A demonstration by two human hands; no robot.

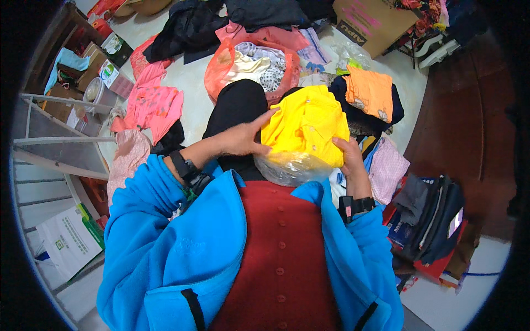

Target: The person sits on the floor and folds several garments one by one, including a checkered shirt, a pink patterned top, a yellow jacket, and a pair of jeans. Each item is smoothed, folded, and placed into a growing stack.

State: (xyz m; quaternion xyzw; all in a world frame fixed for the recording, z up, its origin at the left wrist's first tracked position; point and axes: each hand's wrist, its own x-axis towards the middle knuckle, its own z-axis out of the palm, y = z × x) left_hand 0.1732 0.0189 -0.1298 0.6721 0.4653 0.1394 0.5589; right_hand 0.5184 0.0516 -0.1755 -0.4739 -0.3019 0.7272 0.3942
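A folded yellow shirt (pixel 308 124) with a collar and buttons rests over my lap, its lower end inside a clear plastic bag (pixel 285 167). My left hand (pixel 252 134) grips its left side, thumb and fingers spread along the edge. On the right edge, my right hand (pixel 352 153) pinches the cloth, with the thumb on top. Beyond my knees sits an open red plastic bag (pixel 213 80) full of light-coloured clothes (pixel 256 66), one of them dotted. To the right, a folded orange garment (pixel 368 93) lies on dark cloth (pixel 395 103).
Pink clothes (pixel 151 103) lie on the left, near a white-framed rack (pixel 62 140). Black clothes (pixel 190 29) are heaped at the back, left of a cardboard box (pixel 372 25). A pink dotted cloth (pixel 387 169) and a red container with dark items (pixel 434 269) are at right.
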